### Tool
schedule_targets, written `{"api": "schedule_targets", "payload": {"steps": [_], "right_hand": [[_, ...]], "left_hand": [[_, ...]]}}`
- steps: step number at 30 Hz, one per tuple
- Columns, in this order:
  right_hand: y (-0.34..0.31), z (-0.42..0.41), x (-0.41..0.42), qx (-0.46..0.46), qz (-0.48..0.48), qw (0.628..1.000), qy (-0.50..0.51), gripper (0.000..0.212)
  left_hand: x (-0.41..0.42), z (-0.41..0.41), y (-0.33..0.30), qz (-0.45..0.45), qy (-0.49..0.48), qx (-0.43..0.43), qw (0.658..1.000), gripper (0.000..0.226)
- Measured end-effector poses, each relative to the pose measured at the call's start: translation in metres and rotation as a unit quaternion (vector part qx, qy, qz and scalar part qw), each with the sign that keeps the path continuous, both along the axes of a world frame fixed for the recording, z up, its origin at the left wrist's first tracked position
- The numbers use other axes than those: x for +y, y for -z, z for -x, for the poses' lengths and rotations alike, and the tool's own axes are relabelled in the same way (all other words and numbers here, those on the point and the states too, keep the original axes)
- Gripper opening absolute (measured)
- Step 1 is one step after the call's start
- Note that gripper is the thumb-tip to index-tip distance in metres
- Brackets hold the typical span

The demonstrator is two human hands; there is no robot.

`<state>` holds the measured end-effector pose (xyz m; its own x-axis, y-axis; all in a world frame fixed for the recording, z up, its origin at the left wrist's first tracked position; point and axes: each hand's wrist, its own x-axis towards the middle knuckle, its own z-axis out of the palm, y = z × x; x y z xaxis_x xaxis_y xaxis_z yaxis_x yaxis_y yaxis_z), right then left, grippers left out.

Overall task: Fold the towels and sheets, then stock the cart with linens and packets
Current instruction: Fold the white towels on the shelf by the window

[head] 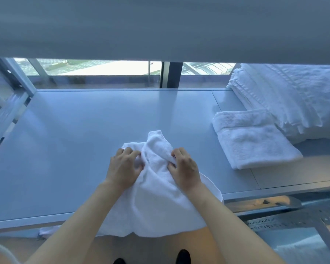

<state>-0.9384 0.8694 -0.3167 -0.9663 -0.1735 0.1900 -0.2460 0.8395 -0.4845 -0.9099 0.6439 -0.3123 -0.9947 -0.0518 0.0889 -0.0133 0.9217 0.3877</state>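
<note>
Unfolded towel (156, 197) lies bunched at the worktop's (74, 140) near edge, lower half hanging off. Both hands pinch its crumpled top: left hand (123, 166), right hand (185, 166). Risk: overhang weight drags it floorward if grip loosens; bunching gives a crooked fold. Folded towel (253, 140) and towel stack (293, 100) sit toward the right edge, apart.

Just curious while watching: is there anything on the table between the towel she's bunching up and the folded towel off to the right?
No. In the head view, only bare table separates the bunched towel from the folded towel.
</note>
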Motion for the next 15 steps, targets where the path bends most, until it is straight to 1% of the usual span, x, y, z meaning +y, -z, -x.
{"api": "schedule_targets", "payload": {"steps": [3, 6, 9, 11, 12, 13, 14, 15], "right_hand": [[-0.009, 0.005, 0.011, 0.029, 0.0, 1.0, 0.0, 0.015], [-0.026, 0.008, 0.035, 0.063, 0.024, 0.997, 0.036, 0.023], [-0.042, 0.003, 0.08, 0.097, 0.038, 0.989, 0.109, 0.033], [-0.046, -0.003, 0.115, 0.067, 0.005, 0.985, 0.162, 0.036], [-0.045, -0.007, 0.129, 0.024, -0.03, 0.983, 0.181, 0.033], [-0.044, -0.011, 0.136, -0.027, -0.066, 0.979, 0.189, 0.028], [-0.042, -0.015, 0.138, -0.073, -0.096, 0.976, 0.18, 0.021], [-0.039, -0.018, 0.134, -0.091, -0.108, 0.977, 0.159, 0.015]], "left_hand": [[-0.008, 0.005, 0.004, -0.04, -0.006, 0.019, 0.999, 0.011], [-0.021, 0.006, -0.004, -0.043, -0.018, 0.062, 0.997, 0.017], [-0.049, 0.001, -0.015, -0.032, -0.079, 0.142, 0.986, 0.021], [-0.067, -0.009, -0.02, -0.02, -0.144, 0.169, 0.975, 0.019], [-0.068, -0.016, -0.021, -0.013, -0.167, 0.154, 0.974, 0.019], [-0.066, -0.022, -0.021, -0.007, -0.173, 0.112, 0.978, 0.018], [-0.061, -0.027, -0.018, 0.0, -0.162, 0.05, 0.986, 0.017], [-0.056, -0.03, -0.015, 0.01, -0.141, -0.016, 0.99, 0.018]]}}
